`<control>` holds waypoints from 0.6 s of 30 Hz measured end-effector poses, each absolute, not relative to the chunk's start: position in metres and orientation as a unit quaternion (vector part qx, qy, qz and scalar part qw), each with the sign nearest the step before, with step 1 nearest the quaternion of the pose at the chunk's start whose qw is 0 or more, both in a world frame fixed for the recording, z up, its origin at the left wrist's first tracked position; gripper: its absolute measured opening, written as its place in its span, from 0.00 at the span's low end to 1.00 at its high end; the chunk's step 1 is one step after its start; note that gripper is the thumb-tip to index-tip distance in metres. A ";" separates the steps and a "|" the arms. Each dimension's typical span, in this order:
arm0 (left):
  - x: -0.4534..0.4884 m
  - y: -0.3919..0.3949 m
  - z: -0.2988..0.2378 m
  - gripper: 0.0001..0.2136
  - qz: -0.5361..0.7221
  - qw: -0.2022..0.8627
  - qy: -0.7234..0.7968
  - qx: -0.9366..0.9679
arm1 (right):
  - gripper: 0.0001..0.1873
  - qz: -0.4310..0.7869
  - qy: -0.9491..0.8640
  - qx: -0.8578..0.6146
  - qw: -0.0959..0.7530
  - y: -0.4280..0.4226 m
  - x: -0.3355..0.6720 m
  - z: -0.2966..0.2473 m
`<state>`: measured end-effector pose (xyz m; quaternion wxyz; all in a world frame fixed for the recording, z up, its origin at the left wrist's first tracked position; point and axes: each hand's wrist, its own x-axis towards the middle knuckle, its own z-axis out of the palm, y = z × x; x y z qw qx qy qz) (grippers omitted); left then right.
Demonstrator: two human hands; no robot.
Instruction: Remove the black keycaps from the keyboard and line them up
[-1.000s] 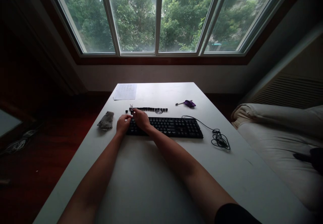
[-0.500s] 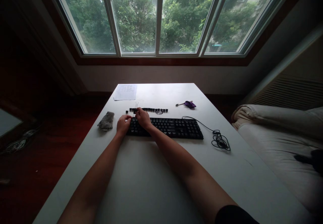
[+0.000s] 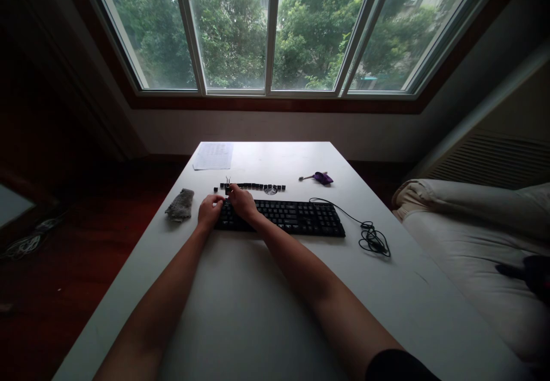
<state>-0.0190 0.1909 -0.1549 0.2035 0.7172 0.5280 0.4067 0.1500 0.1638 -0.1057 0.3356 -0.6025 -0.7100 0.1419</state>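
A black keyboard [image 3: 296,216] lies across the white table, with my two hands at its far left corner. My left hand [image 3: 209,211] is closed against the left end, fingers curled at the keyboard's edge. Just right of it, my right hand [image 3: 241,202] is closed in a pinch on a small dark tool with two thin wire prongs pointing up, which looks like a wire keycap puller [image 3: 228,181]. Behind the keyboard runs a row of loose black keycaps [image 3: 258,186], partly hidden by the right hand. A single keycap [image 3: 215,189] sits left of the row.
Left of my hands lies a crumpled grey cloth [image 3: 180,205]. The coiled keyboard cable [image 3: 373,240] is on the right. Farther back are a purple object [image 3: 323,178] with a small brush [image 3: 306,178] beside it, and a paper sheet [image 3: 213,156]. A clear round piece [image 3: 270,191] touches the row.
My right hand has shifted slightly left and turned, and the wire prongs of the keycap puller now stand more upright. My left hand stays at the keyboard's end.
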 end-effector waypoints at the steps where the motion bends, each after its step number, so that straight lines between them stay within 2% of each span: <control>1: -0.019 0.192 -0.156 0.10 0.407 0.203 0.530 0.715 | 0.11 0.138 -0.725 -0.592 0.324 0.163 0.149 -0.105; 4: -0.020 0.194 -0.158 0.10 0.407 0.203 0.535 0.712 | 0.09 0.122 -0.760 -0.560 0.305 0.159 0.148 -0.104; 10: -0.022 0.196 -0.160 0.10 0.407 0.204 0.526 0.719 | 0.08 0.098 -0.767 -0.547 0.319 0.153 0.151 -0.105; 18: -0.024 0.194 -0.157 0.10 0.391 0.209 0.477 0.759 | 0.10 0.127 -0.724 -0.586 0.342 0.155 0.157 -0.112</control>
